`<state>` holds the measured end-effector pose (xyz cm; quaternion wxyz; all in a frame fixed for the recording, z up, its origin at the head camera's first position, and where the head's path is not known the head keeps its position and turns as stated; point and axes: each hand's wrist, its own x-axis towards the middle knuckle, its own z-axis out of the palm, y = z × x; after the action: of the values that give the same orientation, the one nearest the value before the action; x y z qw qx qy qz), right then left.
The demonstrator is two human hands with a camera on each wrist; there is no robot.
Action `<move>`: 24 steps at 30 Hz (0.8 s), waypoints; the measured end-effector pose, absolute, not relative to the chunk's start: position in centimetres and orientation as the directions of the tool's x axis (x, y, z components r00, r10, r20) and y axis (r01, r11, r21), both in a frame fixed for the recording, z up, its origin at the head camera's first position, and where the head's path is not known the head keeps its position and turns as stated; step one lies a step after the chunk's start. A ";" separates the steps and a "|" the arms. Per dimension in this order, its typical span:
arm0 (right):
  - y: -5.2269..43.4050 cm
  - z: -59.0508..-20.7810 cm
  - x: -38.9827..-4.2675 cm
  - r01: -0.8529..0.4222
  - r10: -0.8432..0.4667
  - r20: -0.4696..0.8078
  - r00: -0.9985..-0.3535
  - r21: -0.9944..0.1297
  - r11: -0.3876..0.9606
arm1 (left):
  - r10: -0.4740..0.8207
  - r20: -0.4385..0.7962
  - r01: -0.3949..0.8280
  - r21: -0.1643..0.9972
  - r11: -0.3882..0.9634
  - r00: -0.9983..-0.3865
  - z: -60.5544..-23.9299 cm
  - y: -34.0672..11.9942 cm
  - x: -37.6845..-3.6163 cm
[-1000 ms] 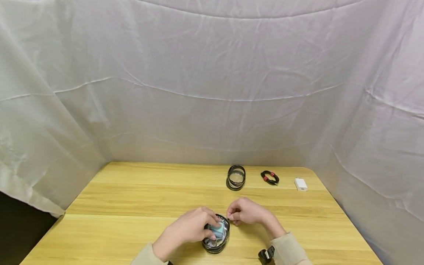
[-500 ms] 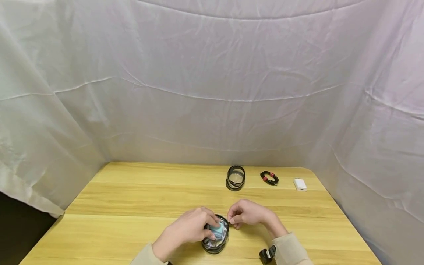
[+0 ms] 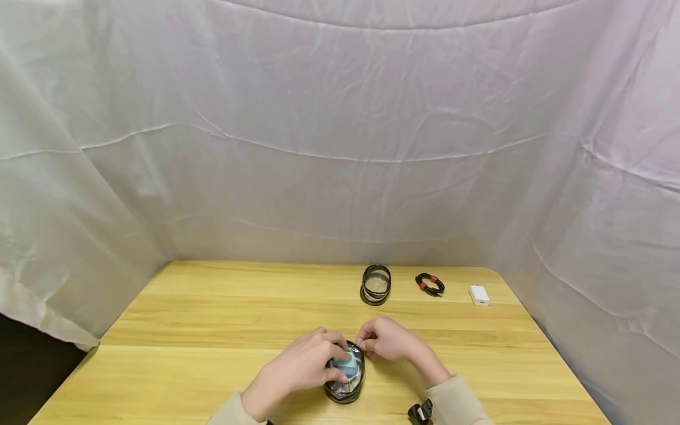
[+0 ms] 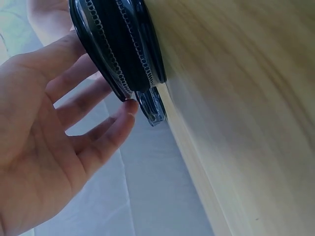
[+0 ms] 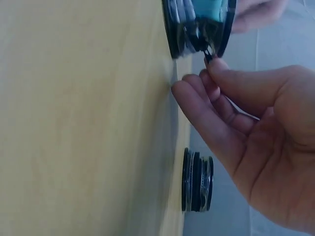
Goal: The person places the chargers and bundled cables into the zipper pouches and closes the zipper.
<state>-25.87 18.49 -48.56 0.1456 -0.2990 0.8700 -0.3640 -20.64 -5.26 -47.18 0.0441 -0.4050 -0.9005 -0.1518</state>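
Note:
A round clear pouch (image 3: 346,378) with a black zipper rim stands on the wooden table (image 3: 212,330), with something teal inside it. My left hand (image 3: 333,356) lies over its left side, fingers round the rim (image 4: 118,44) and fingertips (image 4: 129,107) touching it. My right hand (image 3: 365,345) is at the pouch's right edge. In the right wrist view its thumb and forefinger pinch the small black zipper pull (image 5: 207,53) at the pouch's rim (image 5: 197,24), and the other fingers are loosely curled below.
A second round black-rimmed pouch (image 3: 376,284) stands at the back of the table, also seen in the right wrist view (image 5: 197,181). To its right lie a coiled black cable with red ties (image 3: 430,284) and a white charger (image 3: 479,294). White cloth hangs on all sides.
My right hand has shifted a little to the left, closer in on the pouch's rim. The left hand and the pouch have stayed where they were.

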 end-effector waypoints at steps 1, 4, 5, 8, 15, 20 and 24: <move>18.3 -48.6 -25.9 -0.419 -0.622 -0.026 -0.783 -0.717 0.558 | 0.720 0.205 0.748 0.230 0.623 -0.663 -47.2 -5.3 -20.7; 18.0 -48.8 -25.9 -0.411 -0.611 -0.018 -0.791 -0.725 0.553 | 0.745 0.203 0.770 0.228 0.596 -0.636 -47.2 -5.5 -20.9; 17.9 -48.8 -25.9 -0.408 -0.610 -0.017 -0.792 -0.728 0.551 | 0.755 0.199 0.779 0.229 0.584 -0.625 -47.2 -5.5 -21.0; 17.7 -49.0 -25.9 -0.404 -0.606 -0.012 -0.795 -0.735 0.545 | 0.775 0.174 0.788 0.254 0.560 -0.607 -47.2 -5.7 -21.1; 17.9 -49.0 -25.9 -0.392 -0.603 -0.016 -0.798 -0.746 0.539 | 0.762 0.117 0.752 0.312 0.581 -0.637 -47.1 -5.6 -21.2; 18.2 -48.8 -25.9 -0.389 -0.614 -0.027 -0.789 -0.752 0.533 | 0.740 0.108 0.729 0.319 0.606 -0.663 -47.0 -5.5 -21.0; 18.3 -48.7 -26.0 -0.392 -0.622 -0.031 -0.783 -0.751 0.531 | 0.722 0.111 0.713 0.319 0.625 -0.683 -47.0 -5.4 -20.8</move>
<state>-25.97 18.28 -48.68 0.1492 -0.2939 0.8621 -0.3850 -20.82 -5.37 -46.99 -0.0137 -0.3981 -0.9012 -0.1710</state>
